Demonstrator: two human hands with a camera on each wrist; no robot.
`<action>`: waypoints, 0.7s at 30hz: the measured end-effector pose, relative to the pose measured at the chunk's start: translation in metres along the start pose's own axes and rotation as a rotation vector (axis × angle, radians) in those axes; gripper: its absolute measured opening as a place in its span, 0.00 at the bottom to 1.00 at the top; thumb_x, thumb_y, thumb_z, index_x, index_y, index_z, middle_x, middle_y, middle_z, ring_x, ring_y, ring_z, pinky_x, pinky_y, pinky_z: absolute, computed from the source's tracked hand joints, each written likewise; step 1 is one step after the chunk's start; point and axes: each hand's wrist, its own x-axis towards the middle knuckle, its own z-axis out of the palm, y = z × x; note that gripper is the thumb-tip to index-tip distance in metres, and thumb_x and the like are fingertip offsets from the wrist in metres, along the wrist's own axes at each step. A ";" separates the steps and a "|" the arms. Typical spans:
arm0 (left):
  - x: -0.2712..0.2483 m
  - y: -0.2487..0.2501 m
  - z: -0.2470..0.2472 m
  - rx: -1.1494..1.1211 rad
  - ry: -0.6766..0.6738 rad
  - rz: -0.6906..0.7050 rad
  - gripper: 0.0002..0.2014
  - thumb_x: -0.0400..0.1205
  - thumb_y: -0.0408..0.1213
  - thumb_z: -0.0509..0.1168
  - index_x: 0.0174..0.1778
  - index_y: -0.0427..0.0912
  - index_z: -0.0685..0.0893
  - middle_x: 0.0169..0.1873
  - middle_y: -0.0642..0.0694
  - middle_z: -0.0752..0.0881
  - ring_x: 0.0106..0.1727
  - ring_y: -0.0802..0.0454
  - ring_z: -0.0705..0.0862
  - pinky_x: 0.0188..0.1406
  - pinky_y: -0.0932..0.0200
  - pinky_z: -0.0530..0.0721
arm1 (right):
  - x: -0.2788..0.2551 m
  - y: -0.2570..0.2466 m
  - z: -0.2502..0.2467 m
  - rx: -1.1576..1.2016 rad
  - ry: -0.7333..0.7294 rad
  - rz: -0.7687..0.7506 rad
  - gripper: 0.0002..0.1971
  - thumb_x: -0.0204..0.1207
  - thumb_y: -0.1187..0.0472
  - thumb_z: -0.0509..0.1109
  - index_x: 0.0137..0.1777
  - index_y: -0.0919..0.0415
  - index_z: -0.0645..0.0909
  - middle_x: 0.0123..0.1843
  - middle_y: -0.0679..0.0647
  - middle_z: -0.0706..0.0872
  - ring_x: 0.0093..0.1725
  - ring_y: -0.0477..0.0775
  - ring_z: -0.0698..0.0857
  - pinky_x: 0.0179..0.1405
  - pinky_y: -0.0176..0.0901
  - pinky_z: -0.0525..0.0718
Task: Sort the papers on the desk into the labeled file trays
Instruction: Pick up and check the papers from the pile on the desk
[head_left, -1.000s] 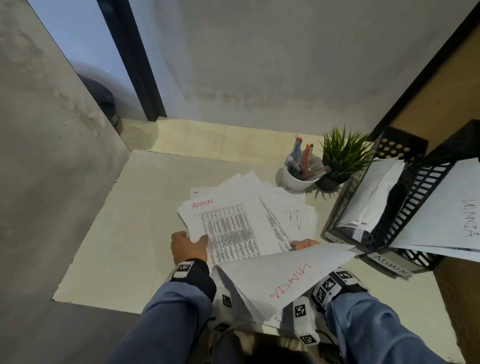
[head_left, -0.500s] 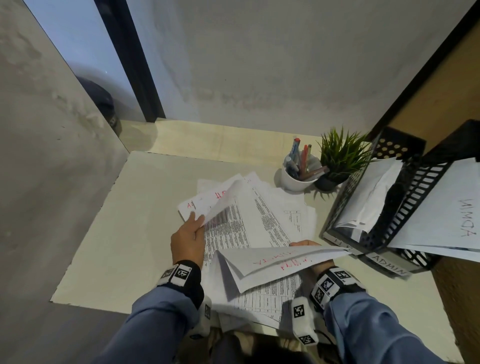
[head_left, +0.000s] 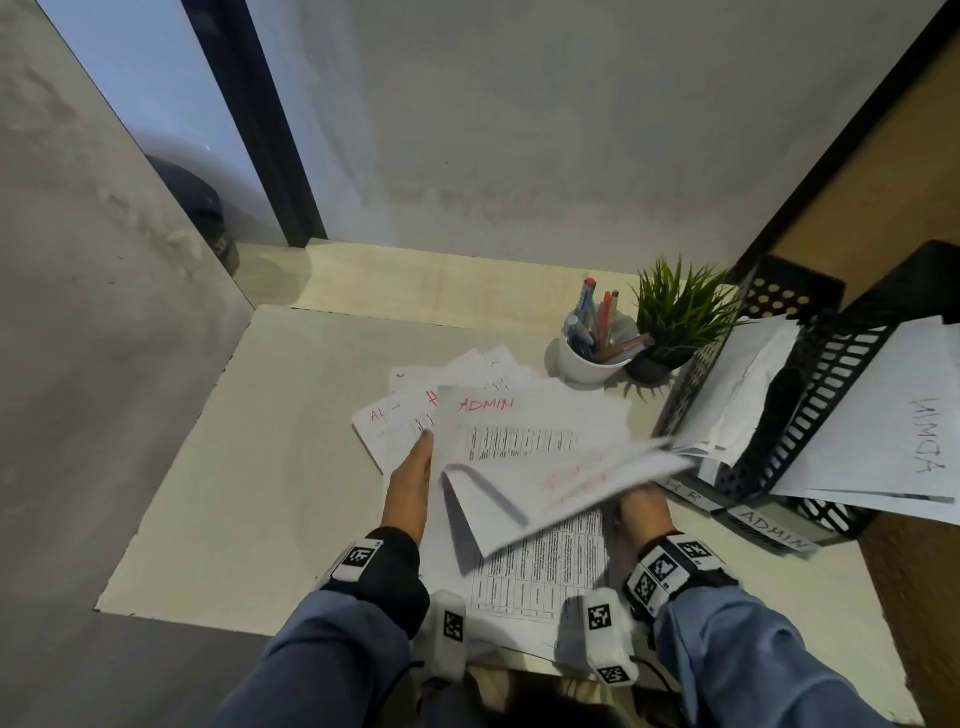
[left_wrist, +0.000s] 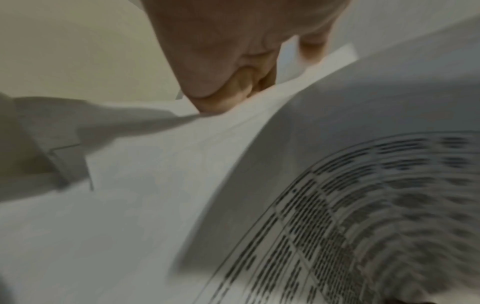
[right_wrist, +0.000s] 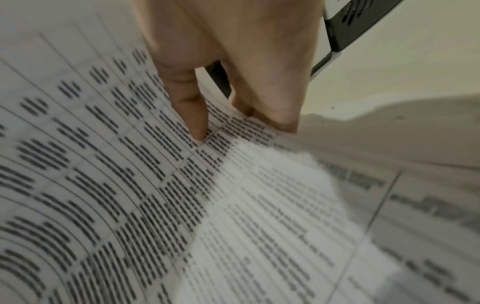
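Left hand (head_left: 410, 486): at the left edge of the lifted ADMIN sheet (head_left: 524, 431); fingers (left_wrist: 228, 61) pinched on that edge in the left wrist view, thumb side over the paper, sheet curving away to the right of the knuckles.
Right hand (head_left: 641, 512): beneath a raised bundle of sheets (head_left: 550, 499), mostly covered by it in the head view; in the right wrist view one finger (right_wrist: 192, 111) straight with its tip pressed on a printed table page, the rest curled at the page's edge; grip on the bundle not clear.
ADMIN sheet: printed table, red heading, raised off the pile, near the middle of the desk (head_left: 234, 467).
Raised bundle: blurred, red writing on its face, far end reaching toward the file trays (head_left: 810, 415).
Paper pile (head_left: 415, 415): fanned flat on the desk under and behind both hands, red headings partly showing.
File trays: black mesh, at the desk's right edge, sheets inside; front labels, one reading ADMIN (head_left: 771, 530), the other only partly visible.
Pen cup (head_left: 589, 358): white, toward the desk's far right corner, pens upright.
Potted plant (head_left: 670, 322): just right of the cup, beside the trays.
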 end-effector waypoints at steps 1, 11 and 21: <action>-0.002 0.003 0.002 0.010 -0.046 -0.013 0.31 0.73 0.64 0.64 0.68 0.50 0.78 0.65 0.56 0.78 0.67 0.55 0.75 0.72 0.52 0.68 | -0.001 -0.004 -0.001 0.063 -0.015 0.028 0.12 0.72 0.75 0.66 0.33 0.59 0.75 0.30 0.51 0.80 0.34 0.50 0.79 0.39 0.43 0.78; -0.043 0.083 0.043 0.160 -0.248 0.462 0.48 0.55 0.60 0.79 0.71 0.51 0.71 0.61 0.59 0.83 0.60 0.68 0.83 0.54 0.71 0.81 | -0.044 -0.088 -0.014 0.230 -0.023 -0.422 0.07 0.72 0.71 0.71 0.40 0.58 0.82 0.47 0.58 0.89 0.53 0.63 0.87 0.61 0.64 0.82; -0.049 0.075 0.028 0.772 -0.276 0.562 0.73 0.44 0.60 0.82 0.78 0.68 0.38 0.79 0.68 0.50 0.80 0.65 0.53 0.75 0.54 0.63 | -0.043 -0.113 -0.023 0.326 -0.096 -0.355 0.10 0.71 0.77 0.67 0.50 0.69 0.84 0.52 0.66 0.89 0.54 0.69 0.87 0.55 0.59 0.85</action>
